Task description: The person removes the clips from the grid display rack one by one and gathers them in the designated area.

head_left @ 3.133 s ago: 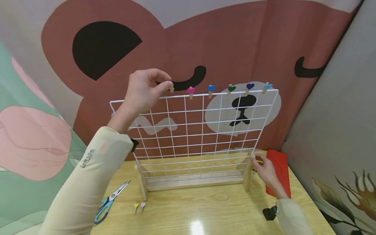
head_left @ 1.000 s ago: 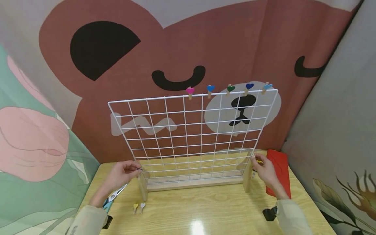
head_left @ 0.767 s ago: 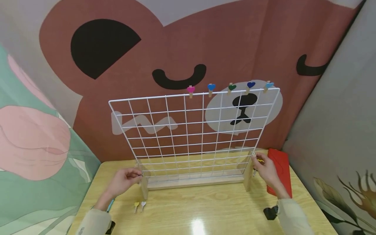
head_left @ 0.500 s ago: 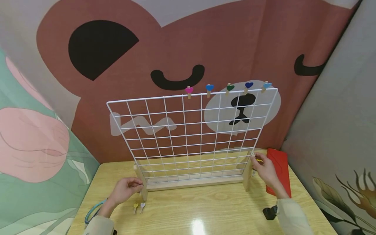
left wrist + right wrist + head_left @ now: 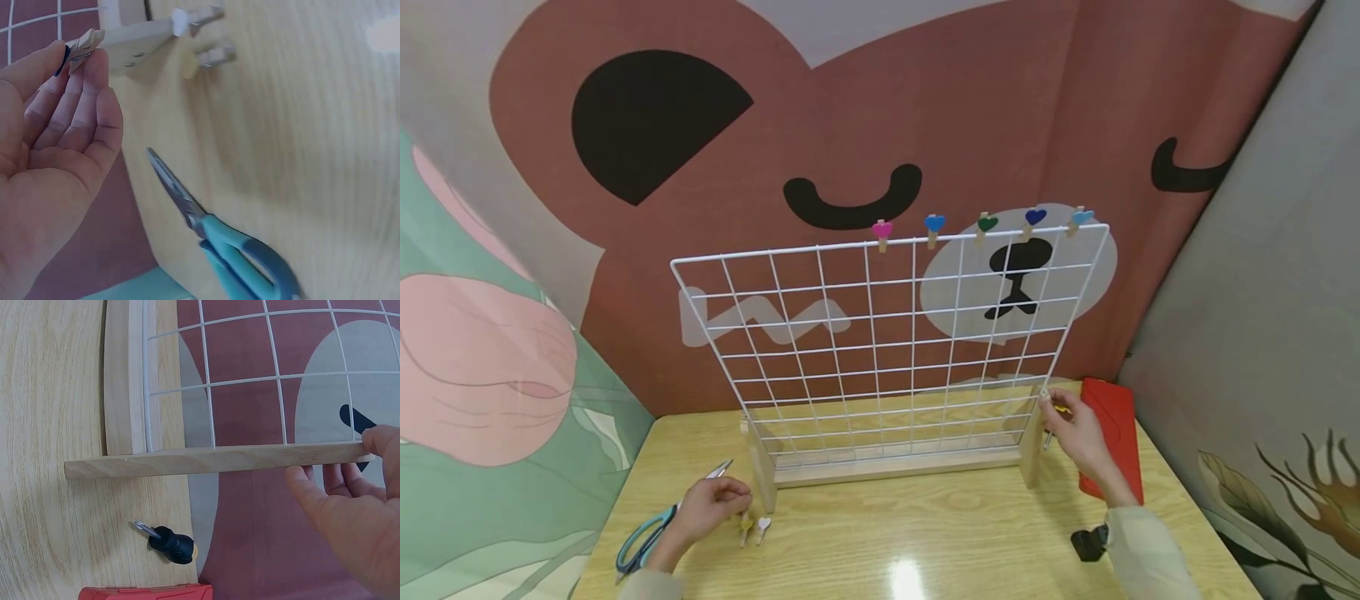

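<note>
My left hand [image 5: 709, 505] pinches a small wooden clothespin [image 5: 86, 45] with a dark blue edge between thumb and fingers. It is low over the table, just left of a yellow heart clothespin [image 5: 746, 525] and a white heart clothespin [image 5: 763, 526]. A white wire grid [image 5: 914, 344] stands upright in a wooden base [image 5: 898, 472]. Several heart clothespins, among them a pink one [image 5: 882, 231] and a green one [image 5: 987, 222], are clipped along the right part of its top wire. At the right, my right hand [image 5: 1078, 429] grips the top of the wooden side post [image 5: 215, 460].
Scissors with teal handles [image 5: 651, 533] lie on the table left of the stand, partly behind my left hand. A stubby screwdriver [image 5: 173, 544] lies beyond the right post, near a red case [image 5: 1112, 433]. A printed curtain [image 5: 850, 108] hangs behind the table.
My left hand has come down from the grid's top wire, past the left post, to the table beside the loose clothespins, still pinching its clothespin. My right hand has stayed on the post.
</note>
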Tool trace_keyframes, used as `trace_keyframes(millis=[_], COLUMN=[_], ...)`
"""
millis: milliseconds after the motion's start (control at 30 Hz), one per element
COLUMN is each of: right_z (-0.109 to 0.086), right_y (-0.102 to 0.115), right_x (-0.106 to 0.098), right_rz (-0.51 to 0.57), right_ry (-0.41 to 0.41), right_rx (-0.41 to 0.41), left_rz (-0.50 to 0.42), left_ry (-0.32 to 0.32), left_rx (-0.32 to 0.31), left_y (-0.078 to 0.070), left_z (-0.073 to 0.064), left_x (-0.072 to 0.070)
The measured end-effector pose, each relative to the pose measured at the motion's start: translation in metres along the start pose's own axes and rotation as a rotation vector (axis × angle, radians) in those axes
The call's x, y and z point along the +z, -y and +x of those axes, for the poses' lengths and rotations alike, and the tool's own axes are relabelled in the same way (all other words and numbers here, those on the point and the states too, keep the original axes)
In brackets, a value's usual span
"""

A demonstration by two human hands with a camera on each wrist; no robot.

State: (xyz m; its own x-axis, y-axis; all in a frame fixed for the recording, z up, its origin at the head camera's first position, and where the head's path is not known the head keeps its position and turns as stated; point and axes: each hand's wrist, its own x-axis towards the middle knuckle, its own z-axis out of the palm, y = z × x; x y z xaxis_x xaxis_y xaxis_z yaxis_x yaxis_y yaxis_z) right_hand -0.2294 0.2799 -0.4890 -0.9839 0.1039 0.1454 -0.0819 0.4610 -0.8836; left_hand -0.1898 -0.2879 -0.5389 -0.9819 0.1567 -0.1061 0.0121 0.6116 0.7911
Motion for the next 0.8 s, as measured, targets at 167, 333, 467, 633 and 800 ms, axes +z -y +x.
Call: trace_keyframes(millis=[167,333,467,633,800], right_z=[0.0,0.001,0.002,0.0,0.001], right_y=[0.001,0.002,0.002,0.001,-0.001], right_x=[0.001,0.002,0.001,0.001,0.0], right_rz=[0.001,0.015,0.019,0.012,0.019], right_ry=[-0.003,0.009,0.008,0.009,0.011], right_rx=[0.005,0.005,0.002,-0.001,0.011], left_rz=[-0.001,0.051,0.107,0.208,0.278], left_ry=[-0.034,-0.102,-0.154,-0.162,-0.163], left_rx=[-0.052,-0.132,-0.166,-0.143,-0.11], left_y=[0.015,0.025,0.029,0.035,0.044], left_z=[-0.004,-0.007,-0.007,-0.008,-0.008], left_x=[0.001,0.002,0.003,0.003,0.005])
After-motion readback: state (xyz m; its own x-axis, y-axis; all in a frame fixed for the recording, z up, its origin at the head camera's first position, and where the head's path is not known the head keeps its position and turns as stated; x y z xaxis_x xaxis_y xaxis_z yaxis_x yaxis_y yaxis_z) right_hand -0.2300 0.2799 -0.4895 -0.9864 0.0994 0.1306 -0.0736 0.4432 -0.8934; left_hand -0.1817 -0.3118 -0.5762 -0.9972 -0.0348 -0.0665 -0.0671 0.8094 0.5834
